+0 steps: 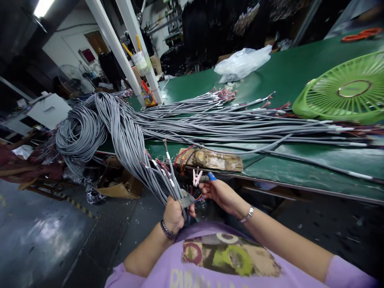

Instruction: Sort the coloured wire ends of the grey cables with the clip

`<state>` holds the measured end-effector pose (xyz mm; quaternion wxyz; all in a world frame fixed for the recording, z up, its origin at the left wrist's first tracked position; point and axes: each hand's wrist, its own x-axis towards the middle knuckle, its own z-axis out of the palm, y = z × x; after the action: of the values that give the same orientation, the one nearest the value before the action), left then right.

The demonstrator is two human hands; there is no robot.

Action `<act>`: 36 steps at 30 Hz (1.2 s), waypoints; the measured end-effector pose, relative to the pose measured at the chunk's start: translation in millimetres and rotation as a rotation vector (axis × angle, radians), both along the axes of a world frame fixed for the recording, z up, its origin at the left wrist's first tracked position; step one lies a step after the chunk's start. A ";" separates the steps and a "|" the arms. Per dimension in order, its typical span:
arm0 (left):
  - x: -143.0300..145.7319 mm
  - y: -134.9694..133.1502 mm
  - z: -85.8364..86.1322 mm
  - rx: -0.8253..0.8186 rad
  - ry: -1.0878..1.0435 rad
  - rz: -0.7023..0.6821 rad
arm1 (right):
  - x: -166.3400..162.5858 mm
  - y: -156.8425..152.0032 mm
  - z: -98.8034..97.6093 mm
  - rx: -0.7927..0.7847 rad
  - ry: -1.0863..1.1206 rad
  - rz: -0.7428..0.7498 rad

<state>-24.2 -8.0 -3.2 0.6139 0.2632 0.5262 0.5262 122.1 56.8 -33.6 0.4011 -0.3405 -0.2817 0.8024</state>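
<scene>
My left hand (174,214) is closed around a thick bundle of grey cables (141,160) that hangs off the green table's front edge (270,168). One cable end with thin coloured wires sticks out of the fist toward my right hand (222,194). My right hand is closed on a small clip-like tool (198,177) with pale jaws; a blue cap covers one fingertip. Both hands are close together just below the table edge, above my purple shirt.
Many more grey cables (225,120) lie spread across the table and coil at its left end (78,134). A taped wooden block (210,159) sits near the edge. A green fan grille (348,90), a plastic bag (243,62) and white posts (132,52) stand farther back.
</scene>
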 end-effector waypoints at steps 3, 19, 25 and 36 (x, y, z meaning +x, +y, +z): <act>2.3 4.9 5.2 -0.009 -0.006 -0.041 | -7.0 7.8 3.0 0.042 0.066 0.075; 8.3 12.6 1.5 -0.013 0.011 -0.050 | -23.4 12.0 10.2 -0.120 0.255 -0.067; 8.0 11.8 -2.8 0.001 0.009 -0.048 | -22.0 9.5 10.8 -0.127 0.272 -0.022; 10.1 -4.5 2.9 0.050 0.043 0.037 | -18.8 5.6 11.6 -0.008 0.253 0.014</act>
<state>-14.1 -12.5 -0.3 0.5859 0.2801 0.5305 0.5448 103.3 62.4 -22.0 0.4265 -0.2361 -0.2278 0.8429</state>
